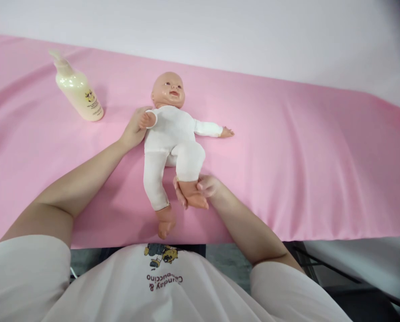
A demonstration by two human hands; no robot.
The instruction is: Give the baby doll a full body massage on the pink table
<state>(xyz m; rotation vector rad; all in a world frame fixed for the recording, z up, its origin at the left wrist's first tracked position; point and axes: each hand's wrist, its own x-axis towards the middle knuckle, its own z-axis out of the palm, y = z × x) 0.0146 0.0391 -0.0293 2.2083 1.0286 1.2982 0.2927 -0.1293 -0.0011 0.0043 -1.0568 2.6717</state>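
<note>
A baby doll (173,129) in a white cloth body lies on its back on the pink cloth, with its head away from me. My left hand (134,127) is closed at the doll's arm and shoulder on the left side, its fingertips partly hidden behind the arm. Around the ankle of the doll's bent right-side leg, my right hand (208,185) is wrapped, thumb on one side and fingers on the other. That foot is lifted a little. The doll's other leg stretches toward me, and its free arm points out to the right.
A pale yellow pump bottle (79,94) stands on the pink tablecloth (287,165), left of the doll. The table's near edge runs just in front of my body. A white wall or sheet (253,36) is behind the table.
</note>
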